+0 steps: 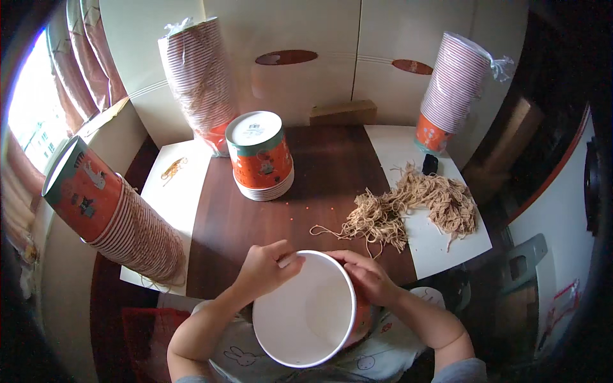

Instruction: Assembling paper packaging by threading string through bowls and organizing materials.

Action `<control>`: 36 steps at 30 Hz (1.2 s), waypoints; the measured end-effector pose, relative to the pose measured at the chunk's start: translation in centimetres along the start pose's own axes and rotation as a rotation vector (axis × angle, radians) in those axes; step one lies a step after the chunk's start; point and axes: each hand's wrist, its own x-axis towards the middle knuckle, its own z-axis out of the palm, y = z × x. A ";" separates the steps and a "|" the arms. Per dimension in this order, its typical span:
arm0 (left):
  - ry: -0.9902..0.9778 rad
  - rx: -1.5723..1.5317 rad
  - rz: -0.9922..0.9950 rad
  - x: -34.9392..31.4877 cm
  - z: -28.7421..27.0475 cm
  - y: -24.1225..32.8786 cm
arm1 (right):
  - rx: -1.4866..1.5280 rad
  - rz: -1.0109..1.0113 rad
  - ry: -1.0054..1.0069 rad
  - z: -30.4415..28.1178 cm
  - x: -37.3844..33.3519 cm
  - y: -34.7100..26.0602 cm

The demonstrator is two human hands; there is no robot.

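A large paper bucket (338,300), white inside and orange outside, rests tilted over my lap with its open mouth toward me. The fingers of my left hand (269,269) are pinched together at the far left part of its rim. Against the bucket's right side lies my right hand (369,278), its fingers bent around the far rim and outer wall. Whether a strand lies between my fingers cannot be made out. Beyond my right hand, tangled tan cords (377,220) lie on the table, with a larger heap of cords (440,198) farther right.
A short stack of upside-down orange buckets (262,159) stands on the brown table (223,249). Tall bucket stacks rise at the left (121,217), back left (198,83) and back right (453,89). Near the cords sits a small black object (430,164). Thin yellowish strands (174,170) lie at left.
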 end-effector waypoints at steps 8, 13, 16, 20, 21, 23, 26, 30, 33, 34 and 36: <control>-0.077 0.023 0.560 -1.6 1.3 1.6 | -0.103 0.030 -0.113 -0.4 0.4 1.2; -0.125 0.041 0.558 -2.4 1.4 1.8 | -0.025 0.093 -0.237 -0.9 -0.1 1.2; -0.118 0.060 0.586 -2.3 1.5 1.6 | -0.066 0.156 -0.249 -0.8 -0.2 1.0; -0.117 0.070 0.501 -2.1 1.2 1.0 | 0.045 0.119 -0.211 -0.7 0.7 2.2; -0.135 0.058 0.453 -1.9 0.9 0.9 | 0.005 0.038 -0.120 -1.6 1.7 2.9; -0.189 0.052 0.377 -1.6 0.2 1.0 | -0.094 -0.021 0.201 -4.1 4.5 3.5; -0.146 0.016 0.217 -0.8 0.2 0.8 | -0.563 -0.231 0.537 -9.6 7.3 5.8; -0.093 0.043 0.163 -1.0 -0.9 0.1 | -1.135 -0.191 0.366 -11.4 7.1 7.0; -0.064 0.102 0.055 -1.1 -1.8 -0.1 | -1.350 -0.156 0.192 -10.2 6.9 6.9; -0.065 0.137 0.011 -1.0 -2.1 -0.1 | -1.426 -0.205 0.143 -9.9 6.8 7.3; -0.071 0.170 -0.024 -0.7 -2.3 -0.3 | -1.548 -0.239 0.070 -9.6 6.6 7.9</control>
